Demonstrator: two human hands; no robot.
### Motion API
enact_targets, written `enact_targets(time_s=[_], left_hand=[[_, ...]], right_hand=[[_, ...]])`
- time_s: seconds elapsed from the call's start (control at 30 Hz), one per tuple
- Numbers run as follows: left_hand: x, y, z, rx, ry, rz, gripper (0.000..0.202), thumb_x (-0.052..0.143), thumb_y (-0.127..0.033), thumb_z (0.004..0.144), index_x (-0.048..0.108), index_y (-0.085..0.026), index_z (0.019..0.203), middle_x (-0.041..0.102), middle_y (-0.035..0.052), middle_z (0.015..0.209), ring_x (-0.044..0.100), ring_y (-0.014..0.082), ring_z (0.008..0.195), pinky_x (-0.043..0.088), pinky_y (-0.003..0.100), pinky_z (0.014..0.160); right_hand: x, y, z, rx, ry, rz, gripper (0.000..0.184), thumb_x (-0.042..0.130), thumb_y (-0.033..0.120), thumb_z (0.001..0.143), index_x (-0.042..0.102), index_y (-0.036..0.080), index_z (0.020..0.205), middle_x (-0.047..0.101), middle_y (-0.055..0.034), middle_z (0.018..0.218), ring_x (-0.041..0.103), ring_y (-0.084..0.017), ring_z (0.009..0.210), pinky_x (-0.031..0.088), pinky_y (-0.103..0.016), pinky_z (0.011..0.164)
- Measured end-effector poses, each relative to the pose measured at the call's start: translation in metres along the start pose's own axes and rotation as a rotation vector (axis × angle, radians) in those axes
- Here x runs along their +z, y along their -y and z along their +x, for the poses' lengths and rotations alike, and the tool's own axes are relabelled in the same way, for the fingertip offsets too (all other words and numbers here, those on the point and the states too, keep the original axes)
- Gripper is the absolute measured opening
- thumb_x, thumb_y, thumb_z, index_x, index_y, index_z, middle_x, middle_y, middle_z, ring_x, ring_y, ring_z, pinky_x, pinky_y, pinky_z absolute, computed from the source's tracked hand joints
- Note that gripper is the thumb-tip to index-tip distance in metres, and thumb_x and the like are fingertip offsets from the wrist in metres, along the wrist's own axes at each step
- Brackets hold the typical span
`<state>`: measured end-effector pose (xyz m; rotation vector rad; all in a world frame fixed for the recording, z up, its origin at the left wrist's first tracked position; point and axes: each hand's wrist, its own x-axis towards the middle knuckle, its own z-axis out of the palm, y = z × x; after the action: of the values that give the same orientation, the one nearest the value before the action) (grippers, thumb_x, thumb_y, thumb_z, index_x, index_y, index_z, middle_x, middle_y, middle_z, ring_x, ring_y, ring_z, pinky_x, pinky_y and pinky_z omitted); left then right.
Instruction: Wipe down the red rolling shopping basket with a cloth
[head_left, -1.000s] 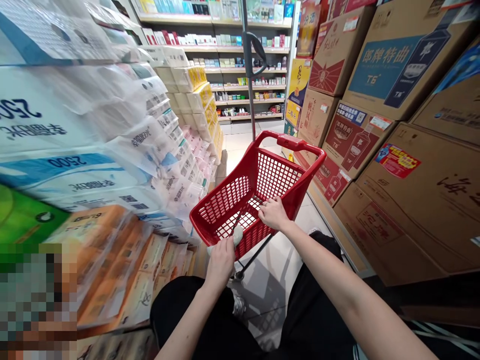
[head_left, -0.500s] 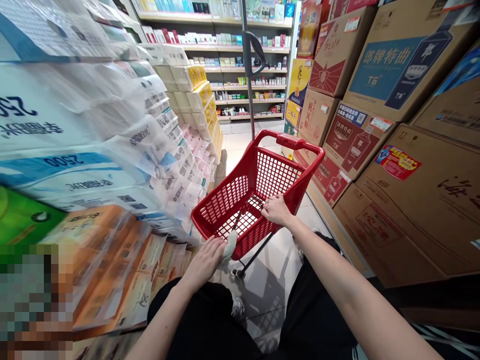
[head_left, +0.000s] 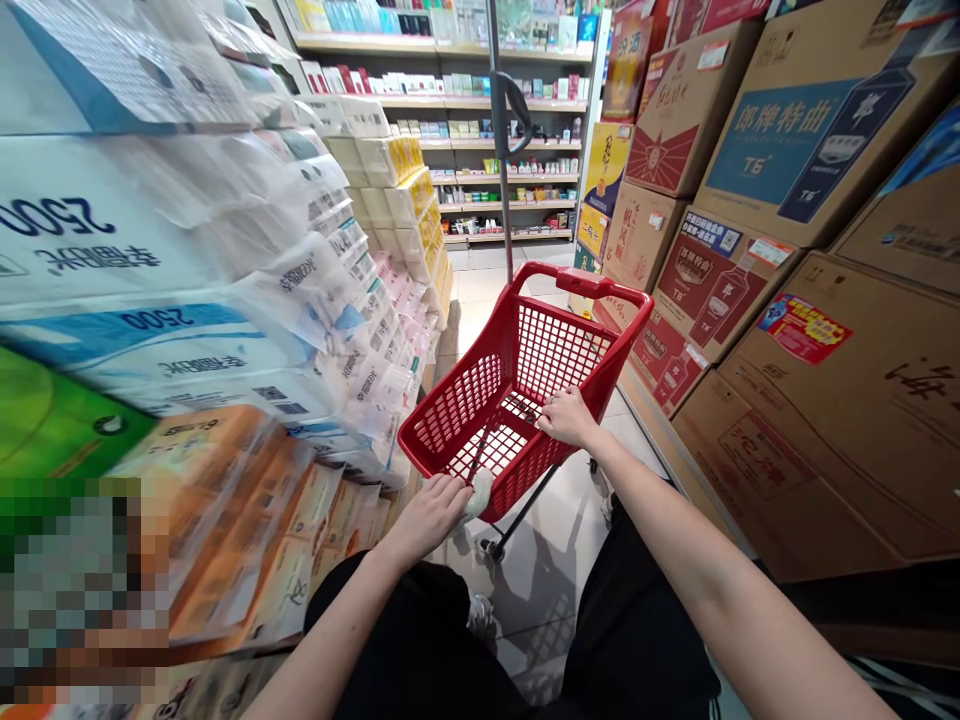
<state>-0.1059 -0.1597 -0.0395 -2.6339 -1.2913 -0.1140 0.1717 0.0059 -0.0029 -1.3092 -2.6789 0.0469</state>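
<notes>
A red plastic shopping basket [head_left: 551,345] on a wheeled frame stands in the aisle in front of me. My left hand [head_left: 431,512] presses a whitish cloth [head_left: 478,493] against the basket's near outer wall, fingers closed over it. At the near right rim, my right hand [head_left: 568,415] is shut on the basket's edge. A grey pull handle [head_left: 504,150] rises behind the basket. I cannot see anything lying inside the basket.
Stacked packs of tissue and toilet paper [head_left: 225,300] fill the left side. Cardboard cartons [head_left: 787,280] are piled high on the right. Shelves of small goods [head_left: 480,130] close the aisle's far end. Pale floor tiles [head_left: 540,580] run between.
My left hand slid left and down along the basket's near wall with the cloth, then a little right again. The view shifted slightly. My right hand stays on the rim.
</notes>
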Motion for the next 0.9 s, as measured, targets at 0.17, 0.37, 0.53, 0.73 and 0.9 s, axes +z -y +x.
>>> enact_targets(time_s=[0.17,0.37,0.53,0.73,0.9], left_hand=[[0.0,-0.031,0.018,-0.023,0.001,0.008,0.02,0.042,-0.019,0.09,0.055,-0.015,0.105,0.054,0.0076,0.094,0.048,0.0202,0.088,0.038,0.037,0.086],[0.007,-0.076,0.05,-0.077,-0.018,0.026,0.023,0.04,-0.019,0.09,0.053,-0.015,0.108,0.054,0.0082,0.095,0.047,0.0212,0.089,0.038,0.037,0.083],[0.017,-0.074,0.053,-0.07,-0.04,-0.039,0.03,0.039,-0.017,0.09,0.049,-0.016,0.119,0.054,0.009,0.102,0.049,0.0209,0.093,0.039,0.037,0.086],[0.019,-0.011,0.02,-0.132,-0.08,-0.037,0.029,0.042,-0.017,0.088,0.052,-0.015,0.116,0.056,0.0108,0.105,0.049,0.0235,0.101,0.037,0.042,0.095],[0.012,0.021,0.006,-0.135,-0.097,-0.019,0.028,0.042,-0.014,0.087,0.053,-0.017,0.112,0.056,0.0095,0.107,0.048,0.0234,0.109,0.031,0.044,0.105]], right_hand=[[0.001,-0.003,-0.006,0.156,-0.044,-0.009,0.033,0.042,0.03,0.086,0.072,0.018,0.082,0.066,-0.0107,0.098,0.048,-0.025,0.106,0.011,-0.045,0.107],[0.028,0.016,-0.019,0.445,-0.19,0.179,0.037,0.051,0.017,0.075,0.063,0.018,0.11,0.03,-0.01,0.149,0.006,-0.029,0.141,0.002,-0.051,0.111],[0.034,0.003,-0.019,0.363,-0.125,0.257,0.053,0.045,0.005,0.075,0.055,0.022,0.125,0.014,-0.0039,0.155,-0.006,-0.023,0.143,0.011,-0.044,0.113],[0.03,-0.015,-0.016,0.268,-0.056,0.247,0.061,0.044,0.002,0.075,0.049,0.023,0.132,0.01,-0.0048,0.156,-0.009,-0.025,0.143,0.012,-0.049,0.113],[0.029,-0.019,-0.013,0.219,-0.014,0.257,0.063,0.043,0.001,0.075,0.046,0.024,0.134,0.011,-0.0049,0.156,-0.011,-0.024,0.142,0.012,-0.049,0.112]])
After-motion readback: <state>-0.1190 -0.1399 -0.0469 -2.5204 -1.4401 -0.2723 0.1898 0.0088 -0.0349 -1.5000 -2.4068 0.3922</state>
